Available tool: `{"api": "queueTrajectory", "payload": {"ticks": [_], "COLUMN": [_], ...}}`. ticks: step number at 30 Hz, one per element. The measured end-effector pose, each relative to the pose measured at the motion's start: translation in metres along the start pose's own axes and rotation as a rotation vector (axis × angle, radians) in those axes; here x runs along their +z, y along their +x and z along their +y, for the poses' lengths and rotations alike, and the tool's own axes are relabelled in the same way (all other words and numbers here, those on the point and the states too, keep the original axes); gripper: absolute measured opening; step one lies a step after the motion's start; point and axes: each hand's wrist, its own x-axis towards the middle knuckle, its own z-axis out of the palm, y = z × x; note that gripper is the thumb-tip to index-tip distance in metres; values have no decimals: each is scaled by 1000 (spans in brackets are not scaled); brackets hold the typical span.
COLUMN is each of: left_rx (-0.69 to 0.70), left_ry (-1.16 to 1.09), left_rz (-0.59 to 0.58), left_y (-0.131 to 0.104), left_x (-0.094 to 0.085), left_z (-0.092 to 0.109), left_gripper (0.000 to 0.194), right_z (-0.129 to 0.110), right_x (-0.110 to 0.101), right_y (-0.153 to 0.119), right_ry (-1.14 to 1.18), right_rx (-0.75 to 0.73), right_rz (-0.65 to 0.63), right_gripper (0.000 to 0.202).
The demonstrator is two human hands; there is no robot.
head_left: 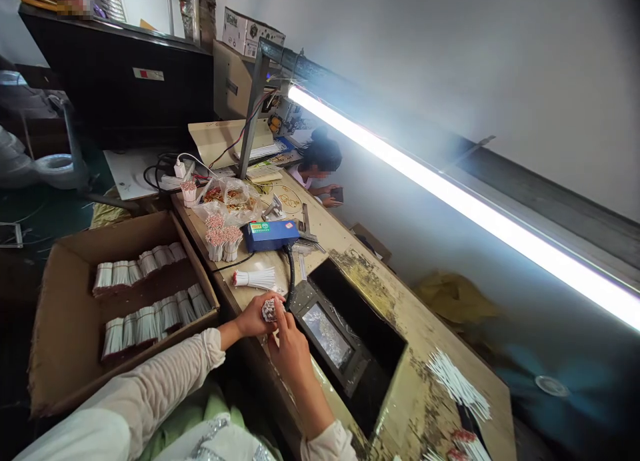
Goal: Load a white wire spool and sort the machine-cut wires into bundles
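My left hand [253, 316] is wrapped round a bundle of thin white wires [269, 309], its cut ends facing up towards me. My right hand [291, 346] is closed in on the same bundle, its fingers pressed against the near side and top. Just beyond lies another white bundle [254, 277] with red ends, flat on the bench. Several upright bundles with pinkish-red tips [223, 237] stand farther back. Right beside my right hand is a dark box-like device [327, 334] with a lit, speckled window.
At left, an open cardboard box [75, 327] holds two rows of white bundles. A blue power unit [273, 235] and a plastic bag [233, 197] sit on the workbench [360, 274]. Loose white wires [459, 384] lie at right. A tube light [450, 194] hangs overhead; another person [320, 157] sits beyond.
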Motion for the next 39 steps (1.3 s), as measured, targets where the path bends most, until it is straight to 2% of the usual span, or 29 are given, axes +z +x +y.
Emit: {"api": "queueTrajectory", "payload": {"ticks": [9,14,22,29,34,39], "left_rx": [13,5,9,5,12,39], "left_ry": [7,41,62,43,82,84], "left_rz": [13,-1,9,-14,-19,-41], "left_y": [1,0,1,0,1,0], "left_x": [1,1,0,0,-2,-3], "left_z": [0,3,4,2,5,6], "left_gripper": [51,47,55,53,52,50], "right_z": [3,-1,-9,-12,-6,-5], "right_x": [5,3,-2,-2,1,0], "right_y": [-2,-5,-5,-4,-6,-5], "right_ry": [64,-20,-134,-100,4,-43], "right_rx": [-21,-12,45,56,9,-16], "right_rz": [24,-22,-75,-86,-86,-98], "right_gripper": [88,86,80,79,82,78]}}
